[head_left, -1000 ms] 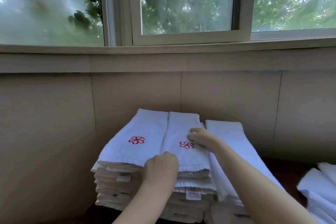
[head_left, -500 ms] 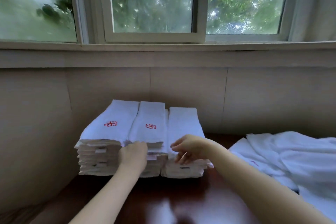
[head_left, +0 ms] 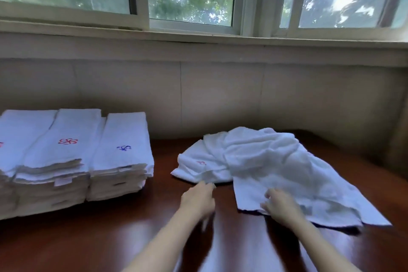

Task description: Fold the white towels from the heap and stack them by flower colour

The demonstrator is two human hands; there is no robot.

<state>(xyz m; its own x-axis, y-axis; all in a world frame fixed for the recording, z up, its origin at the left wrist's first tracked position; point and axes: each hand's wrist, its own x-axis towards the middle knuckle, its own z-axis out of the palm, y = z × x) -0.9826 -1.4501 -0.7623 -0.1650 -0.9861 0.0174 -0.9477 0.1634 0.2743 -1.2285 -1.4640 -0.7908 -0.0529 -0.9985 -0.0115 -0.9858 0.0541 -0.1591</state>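
Observation:
A loose heap of white towels (head_left: 265, 157) lies on the dark wooden table (head_left: 123, 234), right of centre. A towel with a red flower (head_left: 201, 163) peeks out at the heap's left side. My right hand (head_left: 280, 205) rests on the near edge of the top towel, its fingers curled onto the cloth. My left hand (head_left: 198, 199) is blurred and hovers just short of the heap's left edge, fingers stretched forward and holding nothing. On the left stand folded stacks: a red-flower stack (head_left: 66, 141) and a blue-flower stack (head_left: 123, 148) beside it.
A third folded stack (head_left: 13, 139) is cut off by the left edge of the view. A beige wall (head_left: 220, 99) and window sill run close behind the table. Bare tabletop lies between the stacks and the heap.
Both hands left the folded stacks and swung right to the heap. The view turned right with them, so the stacks now sit at the left. My right hand now lies on a towel's edge.

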